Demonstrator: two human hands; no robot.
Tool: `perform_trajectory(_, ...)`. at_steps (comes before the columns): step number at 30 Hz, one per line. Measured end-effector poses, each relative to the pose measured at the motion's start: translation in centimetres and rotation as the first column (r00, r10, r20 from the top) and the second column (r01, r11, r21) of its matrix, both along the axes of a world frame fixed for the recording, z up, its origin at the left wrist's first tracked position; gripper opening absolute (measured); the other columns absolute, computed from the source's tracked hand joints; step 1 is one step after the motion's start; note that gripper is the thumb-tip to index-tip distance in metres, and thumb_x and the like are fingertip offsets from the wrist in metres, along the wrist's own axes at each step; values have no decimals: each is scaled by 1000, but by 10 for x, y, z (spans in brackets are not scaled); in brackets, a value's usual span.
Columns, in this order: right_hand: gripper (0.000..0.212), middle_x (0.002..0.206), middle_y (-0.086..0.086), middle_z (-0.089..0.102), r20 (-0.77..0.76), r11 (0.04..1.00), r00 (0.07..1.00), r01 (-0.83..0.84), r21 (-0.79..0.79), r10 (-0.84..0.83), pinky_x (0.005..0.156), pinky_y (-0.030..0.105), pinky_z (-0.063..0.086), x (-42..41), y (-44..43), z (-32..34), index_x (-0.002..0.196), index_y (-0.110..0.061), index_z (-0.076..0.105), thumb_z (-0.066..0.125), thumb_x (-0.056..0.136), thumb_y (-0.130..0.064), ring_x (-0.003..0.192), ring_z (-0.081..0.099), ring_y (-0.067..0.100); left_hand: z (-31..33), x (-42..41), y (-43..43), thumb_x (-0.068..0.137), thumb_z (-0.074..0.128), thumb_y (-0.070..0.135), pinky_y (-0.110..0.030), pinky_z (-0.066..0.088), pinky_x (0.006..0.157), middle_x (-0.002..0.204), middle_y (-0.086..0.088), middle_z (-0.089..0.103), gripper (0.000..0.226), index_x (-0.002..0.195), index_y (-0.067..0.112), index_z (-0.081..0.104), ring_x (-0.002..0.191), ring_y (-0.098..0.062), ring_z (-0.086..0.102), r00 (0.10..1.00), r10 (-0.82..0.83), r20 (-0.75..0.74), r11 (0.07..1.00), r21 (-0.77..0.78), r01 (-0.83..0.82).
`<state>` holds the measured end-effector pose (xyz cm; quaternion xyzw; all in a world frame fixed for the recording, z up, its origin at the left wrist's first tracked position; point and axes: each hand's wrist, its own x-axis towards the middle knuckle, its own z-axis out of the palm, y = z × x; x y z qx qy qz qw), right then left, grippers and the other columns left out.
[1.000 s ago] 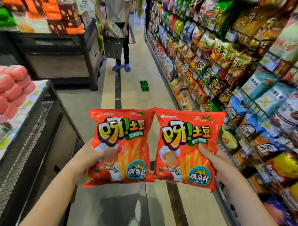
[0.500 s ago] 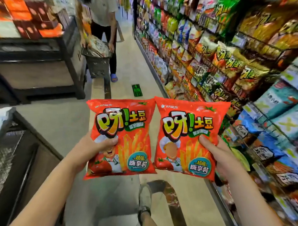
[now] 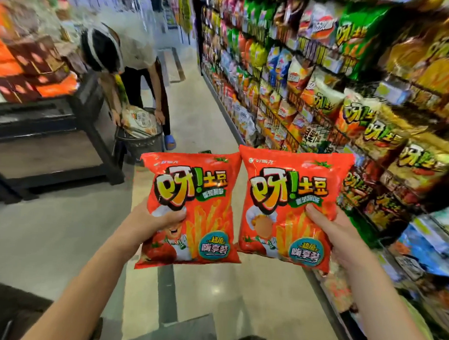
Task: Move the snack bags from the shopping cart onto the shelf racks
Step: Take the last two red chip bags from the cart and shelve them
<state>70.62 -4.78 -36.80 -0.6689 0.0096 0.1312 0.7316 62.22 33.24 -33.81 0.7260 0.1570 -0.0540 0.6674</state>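
While the two bags touched edge to edge, the left grip [image 3: 150,225] clamped the left snack bag [image 3: 192,194] and the right grip [image 3: 338,235] the right snack bag [image 3: 289,187], beside the shelf racks [image 3: 310,78].

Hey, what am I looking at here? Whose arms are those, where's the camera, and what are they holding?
No machine here: a person wears a wide-angle camera on the head, looking forward and down, so you see their own bare arms. The left hand grips the left red bag and the right hand grips the right red bag, side by side. The shelf racks on the right are full of snack bags. Farther down, another person bends over a basket.
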Motion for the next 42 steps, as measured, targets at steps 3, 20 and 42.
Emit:
perform_trajectory(3,115,116,5,77,23,1000,999,30,-8,-30,87,44,59,36,4,10,130,-21,62,96,31,-68,101,76,29,2,46,8,75,90,31,-48,60,89,112,0,79,53,124,28,67,97,-25,78,1000,-5,8,999,35,5)
perform_trajectory(20,99,110,0,78,130,907,903,418,-49,-409,79,36,63,195,40,41,117,-32,66,94,30,-71,97,77,24,9,380,46,71,94,35,-48,60,86,113,-2,79,56,122,32,69,98,-30,77,885,-441,149,896,14,444)
perform_trajectory(42,101,102,1,80,442,334,315,942,-36,-840,70,34,62,187,0,236,114,-25,68,97,26,-64,88,78,23,194,594,-156,78,84,29,-17,54,68,93,27,76,41,115,38,67,82,7,72,343,-794,502,472,155,868)
